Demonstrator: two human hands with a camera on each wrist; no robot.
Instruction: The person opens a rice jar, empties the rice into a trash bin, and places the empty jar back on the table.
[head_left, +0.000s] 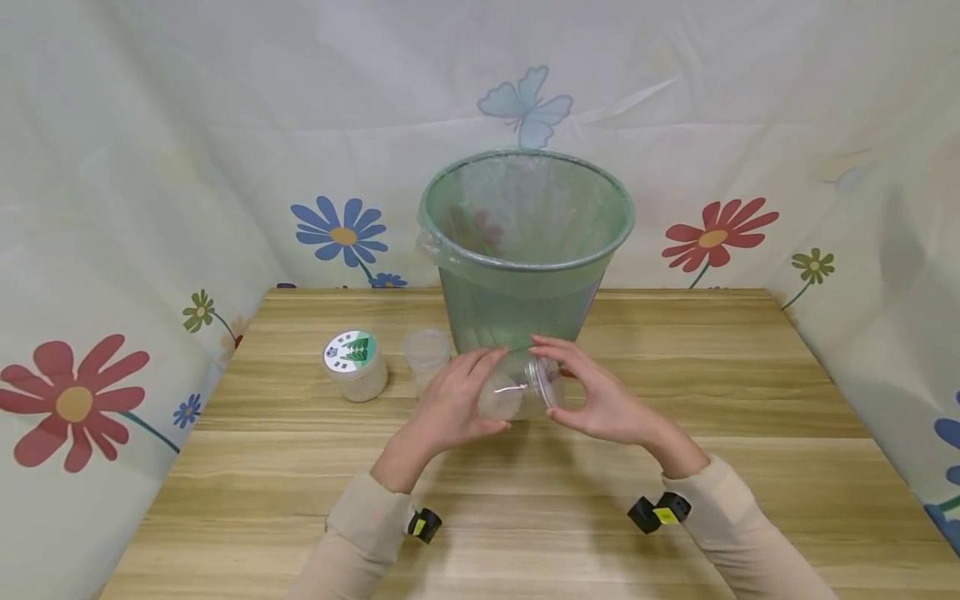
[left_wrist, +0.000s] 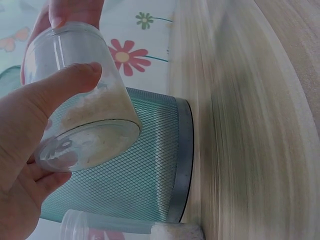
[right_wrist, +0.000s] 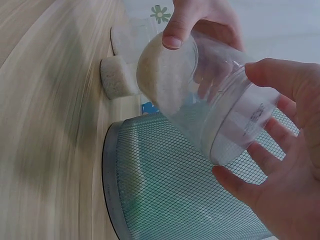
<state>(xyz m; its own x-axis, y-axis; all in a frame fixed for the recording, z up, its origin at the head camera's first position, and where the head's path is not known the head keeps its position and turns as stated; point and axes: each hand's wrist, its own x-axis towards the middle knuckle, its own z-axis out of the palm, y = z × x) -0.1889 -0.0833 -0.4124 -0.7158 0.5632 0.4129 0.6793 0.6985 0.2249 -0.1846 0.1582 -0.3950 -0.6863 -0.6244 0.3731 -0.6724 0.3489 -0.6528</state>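
A clear plastic jar (head_left: pixel 508 398) is tilted on its side in front of the bin, with white, rice-like grains (right_wrist: pixel 160 75) gathered toward its base. My left hand (head_left: pixel 452 404) grips the jar's body near the base, the thumb on one side and fingers on the other. At the opposite end, my right hand (head_left: pixel 600 402) holds the jar's clear lid (right_wrist: pixel 245 122) by its rim between thumb and fingers. Faint print shows on the lid in the right wrist view.
A green mesh bin (head_left: pixel 517 304) lined with a clear bag stands behind the hands. To the left are a grain-filled jar (head_left: pixel 362 385) with a green-and-white label on top and another clear jar (head_left: pixel 428 348), partly behind my left hand. All stand on a wooden table (head_left: pixel 712 375).
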